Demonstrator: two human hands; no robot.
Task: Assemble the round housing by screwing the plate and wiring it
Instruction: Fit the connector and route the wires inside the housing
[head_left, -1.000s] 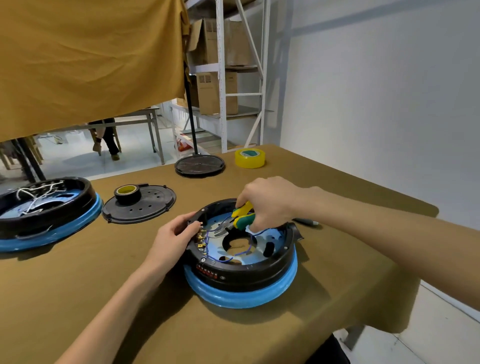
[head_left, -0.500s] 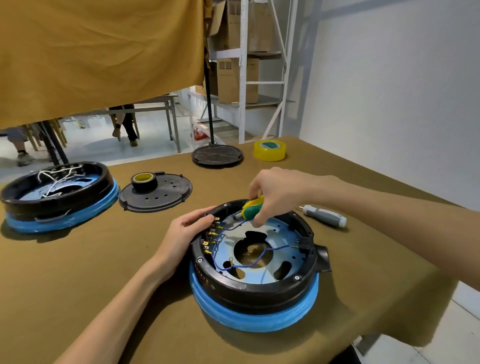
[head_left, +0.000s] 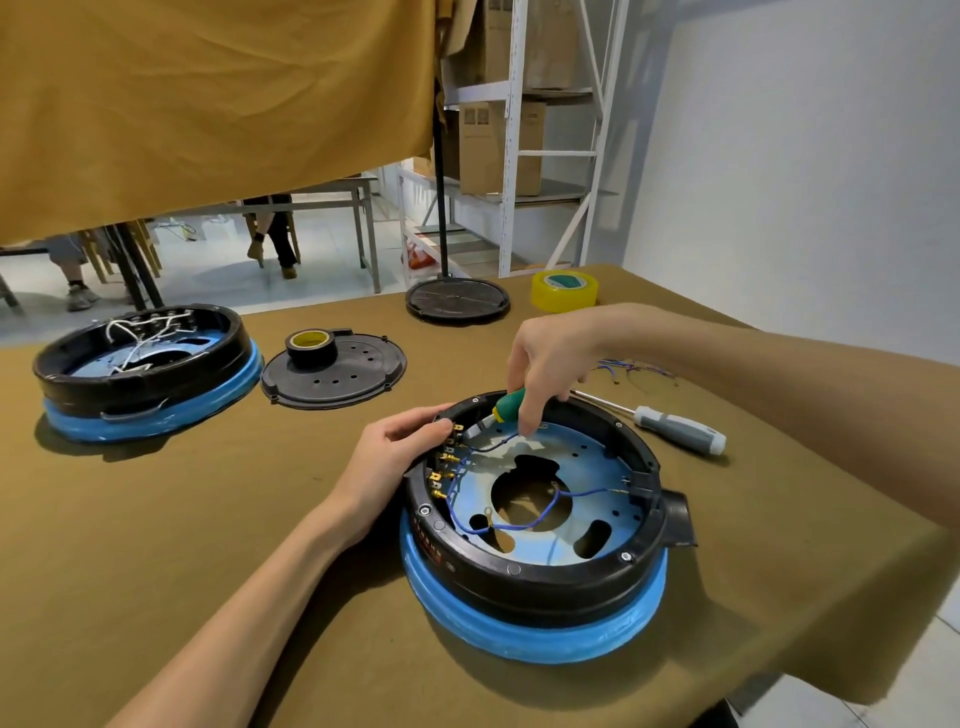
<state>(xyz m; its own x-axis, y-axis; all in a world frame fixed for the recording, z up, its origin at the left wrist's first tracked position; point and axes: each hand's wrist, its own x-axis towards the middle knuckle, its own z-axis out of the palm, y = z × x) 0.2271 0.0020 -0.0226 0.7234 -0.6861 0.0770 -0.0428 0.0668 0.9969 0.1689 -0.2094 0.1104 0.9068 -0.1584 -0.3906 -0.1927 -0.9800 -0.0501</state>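
A round black housing (head_left: 524, 582) with a blue lower band sits in front of me on the brown table. Inside lies a blue metal plate (head_left: 582, 462) with cut-outs, crossed by blue wires (head_left: 524, 512) that run to a row of brass terminals (head_left: 441, 462) on the left wall. My left hand (head_left: 395, 457) grips the housing's left rim beside those terminals. My right hand (head_left: 556, 358) holds green-and-yellow pliers (head_left: 506, 405) over the far rim, tips pointing down at the upper terminals, with the index finger reaching to the plate.
A grey-handled screwdriver (head_left: 675, 428) lies right of the housing, with loose blue wires (head_left: 634, 370) behind it. A second housing (head_left: 140, 374) with white wires stands far left. A black cover plate (head_left: 337, 376) carries a black tape roll (head_left: 310, 345). Yellow tape (head_left: 563, 291) and a round stand base (head_left: 457, 301) sit at the back.
The view has moved closer and lower over the housing. My right hand with the pliers shifted toward the far left rim near the terminals. My left hand stays on the rim.
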